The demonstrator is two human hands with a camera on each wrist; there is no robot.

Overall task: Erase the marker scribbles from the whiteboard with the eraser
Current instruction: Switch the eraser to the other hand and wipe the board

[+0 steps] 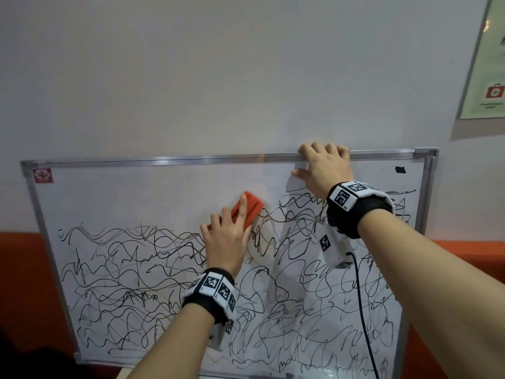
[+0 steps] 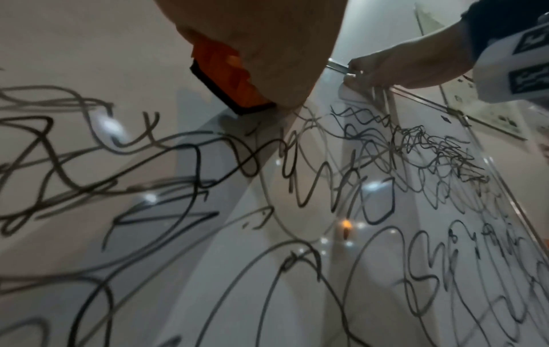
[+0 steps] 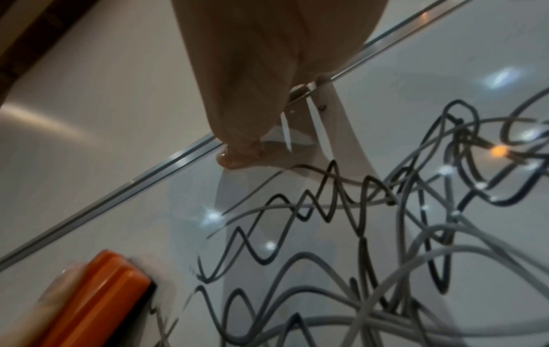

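My right hand (image 1: pixel 323 165) hooks its fingers over the whiteboard (image 1: pixel 164 187)'s top frame to steady it. My left hand (image 1: pixel 226 233) grips the orange eraser (image 1: pixel 250 207), felt flat against the board, at the scribbles (image 1: pixel 164 283)' upper edge.

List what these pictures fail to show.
- Head view: the whiteboard bottom right corner runs off the frame edge.
- Head view: the red sticker print is too small to read.
- Right wrist view: the left hand on the eraser is blurred.
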